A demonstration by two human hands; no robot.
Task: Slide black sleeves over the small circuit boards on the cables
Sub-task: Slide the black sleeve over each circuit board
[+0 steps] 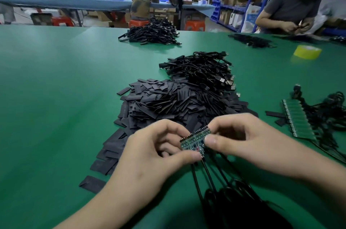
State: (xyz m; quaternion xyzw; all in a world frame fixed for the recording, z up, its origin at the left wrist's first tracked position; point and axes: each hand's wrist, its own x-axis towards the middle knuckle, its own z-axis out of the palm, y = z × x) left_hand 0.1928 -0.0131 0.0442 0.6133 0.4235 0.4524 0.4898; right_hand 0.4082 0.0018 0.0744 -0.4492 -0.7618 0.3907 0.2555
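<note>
- Nearest of all, glossy black round cables [222, 178] lie looped in a bunch on the near side of the heap of flat black rectangular sleeves [159, 105]. They run away from the viewer into a strip of small dark circuit boards [195, 139].
- That strip is held just in front of the heap's near edge. Its long axis slants from near-left to far-right, with black pins along its far edge and the cable ends on its near edge.
- Between thumb and curled fingers the left hand [159, 153] pinches the strip's left end; the right hand [243, 140] grips its right end, thumb on top.
- Matte and thin, the sleeves are loosely piled on the smooth green table mat [56, 97].
- Behind the heap, touching it, sits a tangle of black cords with metal USB plugs [206, 71].
- Right of the heap, apart from it, lies a longer green board strip [297, 118] with cords attached.
- Beyond the heap to the right stands a yellow tape roll [307, 51].
</note>
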